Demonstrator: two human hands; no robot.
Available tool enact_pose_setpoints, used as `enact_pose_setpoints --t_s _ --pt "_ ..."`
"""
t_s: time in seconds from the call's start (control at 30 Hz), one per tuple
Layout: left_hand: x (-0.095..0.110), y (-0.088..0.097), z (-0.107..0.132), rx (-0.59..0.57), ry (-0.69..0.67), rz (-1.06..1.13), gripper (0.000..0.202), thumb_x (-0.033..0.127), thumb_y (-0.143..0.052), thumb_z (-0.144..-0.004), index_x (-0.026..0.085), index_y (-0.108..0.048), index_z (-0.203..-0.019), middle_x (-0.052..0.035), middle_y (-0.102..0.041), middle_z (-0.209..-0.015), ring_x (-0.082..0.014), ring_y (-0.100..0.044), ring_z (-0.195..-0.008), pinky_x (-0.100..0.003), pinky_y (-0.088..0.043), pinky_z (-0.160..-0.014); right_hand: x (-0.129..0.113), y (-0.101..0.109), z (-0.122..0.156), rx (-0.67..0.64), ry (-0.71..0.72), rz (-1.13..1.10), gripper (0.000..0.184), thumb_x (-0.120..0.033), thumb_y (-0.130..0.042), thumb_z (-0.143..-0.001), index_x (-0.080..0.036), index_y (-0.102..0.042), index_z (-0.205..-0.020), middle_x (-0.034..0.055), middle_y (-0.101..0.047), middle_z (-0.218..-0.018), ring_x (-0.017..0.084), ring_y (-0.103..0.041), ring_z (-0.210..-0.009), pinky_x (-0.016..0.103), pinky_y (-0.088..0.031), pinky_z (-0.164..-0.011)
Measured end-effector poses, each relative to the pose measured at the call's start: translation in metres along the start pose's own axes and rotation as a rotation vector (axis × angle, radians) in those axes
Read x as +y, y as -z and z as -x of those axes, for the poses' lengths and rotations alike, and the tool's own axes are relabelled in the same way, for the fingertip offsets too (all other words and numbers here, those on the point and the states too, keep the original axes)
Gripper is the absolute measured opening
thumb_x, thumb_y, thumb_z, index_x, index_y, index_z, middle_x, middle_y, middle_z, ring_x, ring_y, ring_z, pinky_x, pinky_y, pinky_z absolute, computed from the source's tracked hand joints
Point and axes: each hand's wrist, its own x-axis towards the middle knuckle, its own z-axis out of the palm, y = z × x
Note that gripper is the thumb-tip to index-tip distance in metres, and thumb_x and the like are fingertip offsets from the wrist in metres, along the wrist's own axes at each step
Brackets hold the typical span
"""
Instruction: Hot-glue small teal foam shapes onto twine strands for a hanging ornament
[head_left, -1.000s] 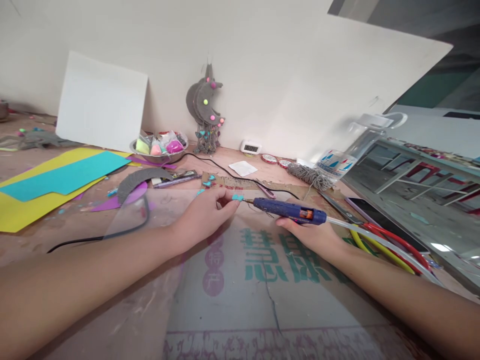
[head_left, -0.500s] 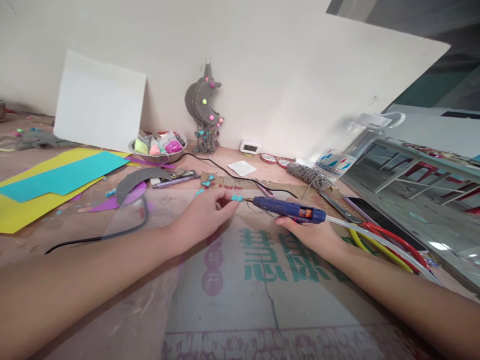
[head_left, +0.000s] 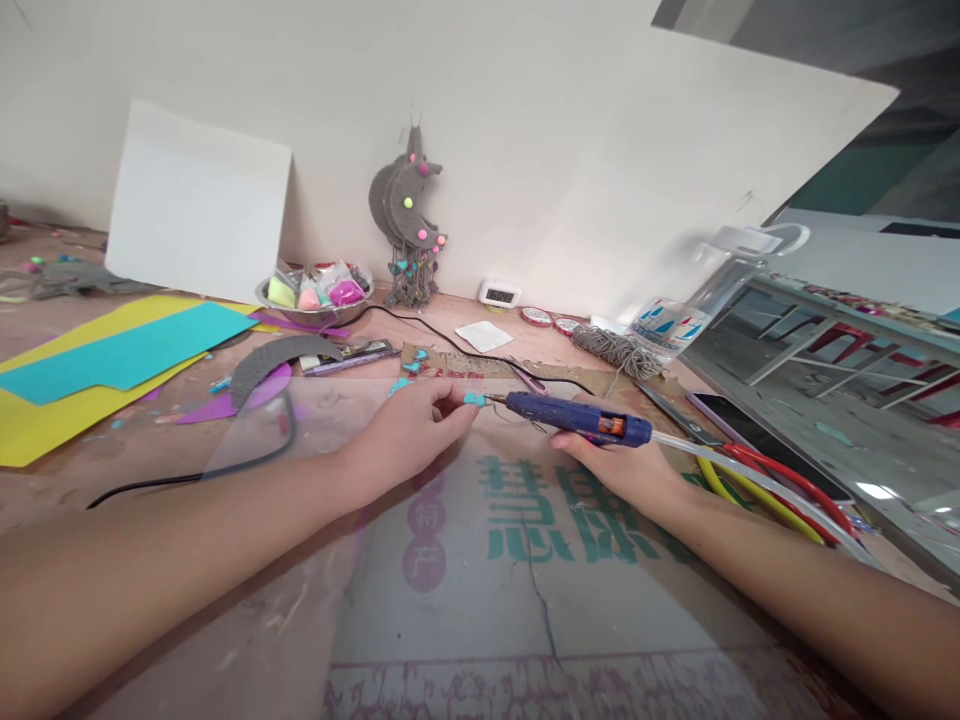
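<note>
Between the thumb and fingers of my left hand (head_left: pixel 421 425) is a small turquoise cut-out piece (head_left: pixel 473 398). My right hand (head_left: pixel 604 462) is wrapped round a dark blue hot glue gun (head_left: pixel 574 416), its metal nozzle pointing left at the turquoise piece, touching it or nearly so. A clear glue stick (head_left: pixel 720 455) runs out of the gun's back end. Below both hands lies a translucent plastic sheet (head_left: pixel 442 640) over printed lettering. More small turquoise pieces (head_left: pixel 414 362) rest just beyond my left hand.
Scissors with red and yellow handles (head_left: pixel 802 485) and a phone (head_left: pixel 757 440) lie at right. Grey yarn (head_left: pixel 619 350) and a plastic jug (head_left: pixel 697 290) stand behind. A black cord (head_left: pixel 450 342) crosses the table. Left are coloured sheets (head_left: pixel 127 355), a grey crescent (head_left: pixel 277 358) and a metal bowl (head_left: pixel 319 313).
Almost nothing differs. The turquoise piece and the fingers of my left hand have shifted very slightly at the nozzle; the glue gun stays in place.
</note>
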Motion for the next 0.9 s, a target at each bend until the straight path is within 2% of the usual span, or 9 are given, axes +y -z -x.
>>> enact_pose_setpoints --t_s 0.33,0.67,0.9 --pt "0.0022 0.0006 -0.0006 0.018 -0.001 -0.023 0.024 0.035 -0.045 -0.083 0.018 -0.052 -0.067 0.0047 -0.05 -0.058 -0.0097 -0.043 -0.051 -0.023 -0.032 -0.053 0.0001 -0.0006 0.0007 0.004 -0.031 0.043 0.023 -0.045 -0.061 -0.073 -0.025 -0.066 -0.082 -0.0021 -0.067 -0.071 0.02 -0.063 -0.067 0.027 -0.051 -0.061" --pt "0.0043 0.002 0.0008 0.035 0.009 -0.022 0.024 0.035 -0.045 -0.083 0.018 -0.049 -0.067 0.0045 -0.047 -0.058 -0.01 -0.041 -0.053 -0.024 -0.03 -0.053 0.0048 -0.0015 -0.0008 0.004 -0.005 -0.005 0.024 -0.045 -0.064 -0.072 -0.024 -0.062 -0.084 0.0003 -0.068 -0.074 0.021 -0.064 -0.069 0.033 -0.053 -0.064" --pt "0.003 0.002 -0.0008 0.05 0.033 0.028 0.021 0.034 -0.046 -0.083 0.018 -0.048 -0.069 0.0047 -0.048 -0.06 -0.0102 -0.042 -0.055 -0.023 -0.031 -0.054 0.0018 -0.0003 0.0001 -0.02 0.014 -0.001 0.021 -0.044 -0.064 -0.072 -0.024 -0.062 -0.081 -0.0006 -0.066 -0.073 0.019 -0.062 -0.067 0.03 -0.052 -0.061"
